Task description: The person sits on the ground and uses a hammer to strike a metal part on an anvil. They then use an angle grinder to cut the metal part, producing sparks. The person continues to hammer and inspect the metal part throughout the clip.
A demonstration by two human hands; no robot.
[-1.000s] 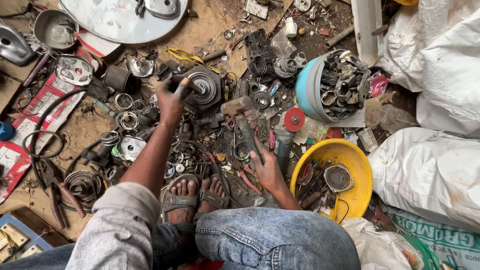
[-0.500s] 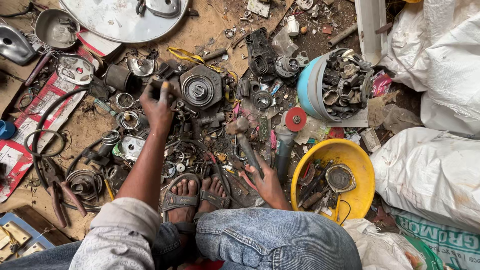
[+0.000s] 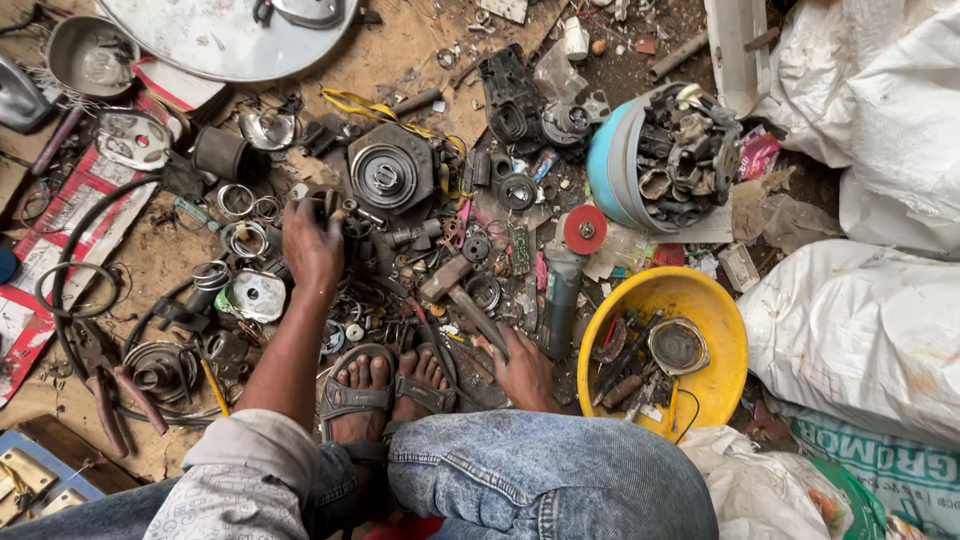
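I squat over a heap of scrap metal parts on the ground. My left hand [image 3: 312, 245] is stretched forward and closed around a small dark metal part [image 3: 328, 203], just short of a round black motor housing [image 3: 390, 175]. My right hand [image 3: 522, 368] is low beside my right knee, its fingers wrapped round the end of a hammer's handle. The hammer [image 3: 452, 283] lies slanted, with its head resting among the small parts in front of my sandalled feet [image 3: 385, 385].
A yellow bowl [image 3: 712, 310] with tools and a round part sits at the right, and a blue tub [image 3: 610, 165] of metal pieces lies behind it. An angle grinder with a red disc [image 3: 584, 229], white sacks [image 3: 870, 330], pliers [image 3: 105, 380], rings, coils and a big metal lid [image 3: 215, 40] surround me.
My left hand has drawn back from the round motor housing toward me, now with a small dark part in it. The hammer in my right hand has come down lower and nearer.
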